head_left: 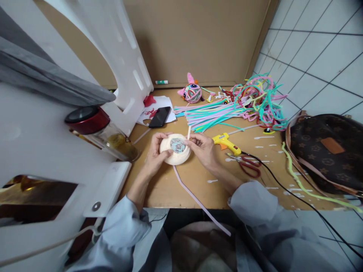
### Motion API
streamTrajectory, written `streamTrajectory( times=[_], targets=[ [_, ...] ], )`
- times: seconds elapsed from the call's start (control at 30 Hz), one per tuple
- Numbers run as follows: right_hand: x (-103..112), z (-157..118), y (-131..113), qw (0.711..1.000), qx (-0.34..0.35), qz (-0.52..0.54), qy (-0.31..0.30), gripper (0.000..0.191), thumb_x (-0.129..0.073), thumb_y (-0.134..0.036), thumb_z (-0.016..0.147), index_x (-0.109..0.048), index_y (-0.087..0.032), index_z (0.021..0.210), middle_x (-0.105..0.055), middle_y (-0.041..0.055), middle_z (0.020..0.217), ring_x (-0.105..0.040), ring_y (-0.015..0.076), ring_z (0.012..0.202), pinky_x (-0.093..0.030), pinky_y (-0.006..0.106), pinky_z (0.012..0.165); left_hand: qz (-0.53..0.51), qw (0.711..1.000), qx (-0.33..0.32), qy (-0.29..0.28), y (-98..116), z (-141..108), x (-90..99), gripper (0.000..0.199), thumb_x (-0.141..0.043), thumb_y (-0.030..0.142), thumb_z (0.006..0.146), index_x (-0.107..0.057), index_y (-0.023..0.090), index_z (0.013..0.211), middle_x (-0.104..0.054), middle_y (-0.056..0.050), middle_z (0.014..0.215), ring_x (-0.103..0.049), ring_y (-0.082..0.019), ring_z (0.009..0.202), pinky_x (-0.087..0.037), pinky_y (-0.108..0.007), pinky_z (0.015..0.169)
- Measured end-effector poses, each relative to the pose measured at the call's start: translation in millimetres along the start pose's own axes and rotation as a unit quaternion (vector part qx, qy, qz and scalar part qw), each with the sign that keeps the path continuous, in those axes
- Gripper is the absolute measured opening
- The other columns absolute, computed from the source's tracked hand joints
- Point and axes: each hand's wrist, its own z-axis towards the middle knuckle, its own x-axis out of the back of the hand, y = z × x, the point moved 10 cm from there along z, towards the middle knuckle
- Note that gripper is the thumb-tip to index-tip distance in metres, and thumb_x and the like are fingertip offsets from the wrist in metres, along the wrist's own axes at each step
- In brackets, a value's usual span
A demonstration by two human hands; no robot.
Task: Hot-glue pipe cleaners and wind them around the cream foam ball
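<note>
My left hand is wrapped round the side of a cream, fuzzy-looking ball, its thumb on the front. A round pale blue-grey patch shows in the ball's middle. On the other side, my right hand pinches a cream pipe cleaner against the ball's edge, with a short end sticking up. From under the ball a lilac pipe cleaner runs down over the table edge. A yellow glue gun lies just right of my right hand.
Red-handled scissors lie beside the glue gun's black cord. Behind are bundled pipe cleaners, a tangled heap, a pink decorated ball and a phone. A glass bottle stands left; a brown bag sits right.
</note>
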Motion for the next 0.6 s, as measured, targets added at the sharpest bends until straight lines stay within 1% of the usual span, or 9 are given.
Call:
streamTrajectory(
  times=[0.13, 0.27, 0.37, 0.47, 0.6],
  targets=[
    [2, 0, -4, 1.0, 0.021, -0.015, 0.006, 0.012, -0.073, -0.029, 0.079, -0.076, -0.019, 0.085, -0.05, -0.0036, 0.068, -0.048, 0.0122, 0.065, -0.043, 0.026, 0.064, -0.014, 1.0, 0.018, -0.002, 0, -1, -1.4, 0.049, -0.077, 0.035, 0.073, -0.047, 0.026, 0.11, -0.059, -0.007, 0.133, -0.059, -0.024, 0.122, -0.051, -0.036, 0.101],
    [-1, -1, -7, 0.998, 0.04, -0.047, -0.003, 0.018, -0.073, -0.029, 0.083, -0.078, -0.019, 0.097, -0.056, -0.0013, 0.074, -0.05, 0.013, 0.066, -0.047, 0.027, 0.066, -0.009, 1.0, 0.02, -0.004, 1, -2, -2.0, 0.049, -0.078, 0.035, 0.073, -0.047, 0.026, 0.11, -0.059, -0.007, 0.133, -0.058, -0.024, 0.125, -0.05, -0.037, 0.103],
    [-2, -2, -8, 0.995, 0.061, -0.078, -0.001, 0.02, -0.071, -0.031, 0.086, -0.078, -0.02, 0.102, -0.06, 0.0008, 0.079, -0.053, 0.0143, 0.068, -0.049, 0.027, 0.068, -0.002, 1.0, 0.013, -0.004, 2, -2, -2.4, 0.049, -0.077, 0.036, 0.074, -0.047, 0.026, 0.11, -0.06, -0.007, 0.133, -0.059, -0.025, 0.124, -0.05, -0.038, 0.104],
    [-2, -4, -11, 0.988, 0.095, -0.122, 0.006, 0.022, -0.065, -0.032, 0.092, -0.078, -0.019, 0.104, -0.062, 0.0031, 0.083, -0.057, 0.0163, 0.072, -0.051, 0.029, 0.071, 0.0, 1.0, 0.007, -0.001, 3, -1, -2.7, 0.048, -0.077, 0.036, 0.074, -0.047, 0.025, 0.11, -0.06, -0.008, 0.132, -0.059, -0.025, 0.123, -0.049, -0.038, 0.103],
    [-7, -10, -21, 0.969, 0.155, -0.192, 0.005, 0.03, -0.053, -0.031, 0.099, -0.077, -0.016, 0.11, -0.065, 0.0083, 0.091, -0.063, 0.0208, 0.086, -0.053, 0.032, 0.081, -0.007, 1.0, 0.01, -0.004, 5, -1, -4.4, 0.048, -0.078, 0.036, 0.074, -0.048, 0.025, 0.11, -0.06, -0.008, 0.132, -0.058, -0.025, 0.125, -0.049, -0.038, 0.105]
  ],
)
